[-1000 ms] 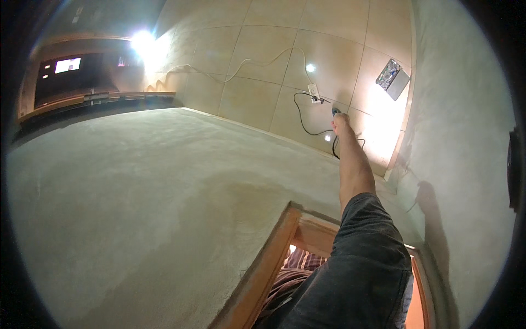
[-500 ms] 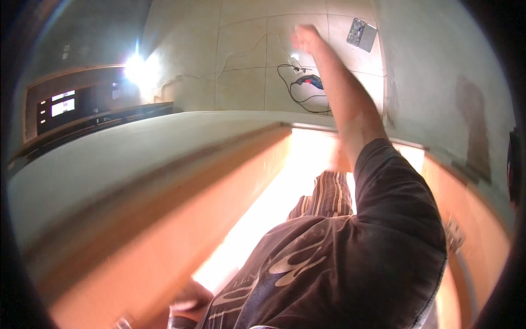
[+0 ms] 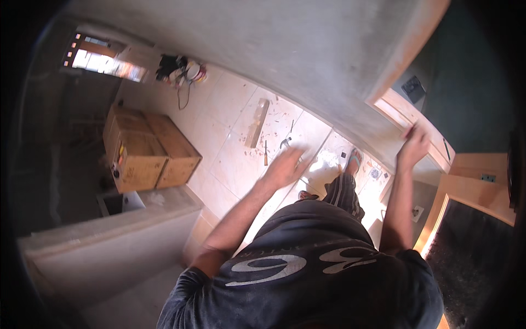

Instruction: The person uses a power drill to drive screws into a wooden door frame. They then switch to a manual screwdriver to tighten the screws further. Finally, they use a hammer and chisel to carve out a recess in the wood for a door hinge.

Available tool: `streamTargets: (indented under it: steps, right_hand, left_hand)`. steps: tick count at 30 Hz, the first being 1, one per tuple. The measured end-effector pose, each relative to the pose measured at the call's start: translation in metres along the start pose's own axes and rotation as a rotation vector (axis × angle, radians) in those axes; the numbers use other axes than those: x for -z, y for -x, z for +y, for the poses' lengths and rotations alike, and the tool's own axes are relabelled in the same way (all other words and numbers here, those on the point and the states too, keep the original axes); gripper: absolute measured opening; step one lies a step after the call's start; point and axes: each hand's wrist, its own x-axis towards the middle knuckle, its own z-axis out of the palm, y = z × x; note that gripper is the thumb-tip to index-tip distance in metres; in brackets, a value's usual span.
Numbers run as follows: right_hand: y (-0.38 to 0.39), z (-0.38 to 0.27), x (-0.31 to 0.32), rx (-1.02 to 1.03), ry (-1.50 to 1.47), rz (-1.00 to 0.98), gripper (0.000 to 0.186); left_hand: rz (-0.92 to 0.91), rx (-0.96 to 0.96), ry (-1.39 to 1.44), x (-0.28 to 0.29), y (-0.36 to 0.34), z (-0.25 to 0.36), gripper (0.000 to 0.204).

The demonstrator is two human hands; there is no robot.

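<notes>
My left hand (image 3: pixel 287 167) is held out in front of me, fingers apart and holding nothing, slightly blurred. Below it on the tiles lie a claw hammer (image 3: pixel 285 143) and a chisel (image 3: pixel 266 153) with an orange-brown handle. A wooden board (image 3: pixel 257 123) rests a little farther off among wood shavings. My right hand (image 3: pixel 415 143) is raised beside a pale wooden door frame (image 3: pixel 441 149), its fingers curled in. Whether anything is inside those fingers is hidden, and I cannot tell if they touch the frame.
Two brown boxes (image 3: pixel 150 159) stand at the left, behind a low wall (image 3: pixel 109 227). A dark bundle of gear with a cable (image 3: pixel 183 98) lies against the far wall. A wood-edged dark panel (image 3: pixel 471 257) is close on the right. Scraps lie around my sandalled foot (image 3: pixel 355 160).
My view has swung from the doorway with the corded blue tool to the tiled floor with hammer and chisel. My left hand has come up from low down; my right arm is less outstretched.
</notes>
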Motion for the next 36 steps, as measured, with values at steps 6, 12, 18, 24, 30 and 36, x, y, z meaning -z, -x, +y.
streamTargets:
  steps: [6,12,18,24,30,36]
  right_hand:
    - [0.141,0.222,0.014,-0.320,0.835,-0.812,0.030]
    - [0.186,0.228,0.058,-0.783,1.194,-1.144,0.030]
    - [0.064,0.202,-0.032,-0.837,1.347,-1.145,0.030]
    - [-0.062,0.161,-0.281,-0.229,1.196,-1.342,0.028]
    - [-0.020,0.098,-0.455,-0.149,0.735,-1.251,0.028]
    - [0.030,0.166,-0.451,0.291,0.983,-1.674,0.036]
  left_hand:
    - [-0.220,1.429,0.224,-0.088,0.428,-0.261,0.054]
    - [0.792,1.849,0.617,-0.030,0.640,-0.197,0.042]
    - [1.120,1.895,1.042,-0.156,0.581,-0.162,0.029]
    - [0.032,1.452,0.992,-0.168,0.426,-0.098,0.053]
    - [0.728,1.594,0.961,-0.189,0.431,-0.118,0.042]
    - [0.969,1.592,1.527,-0.133,0.395,-0.122,0.082]
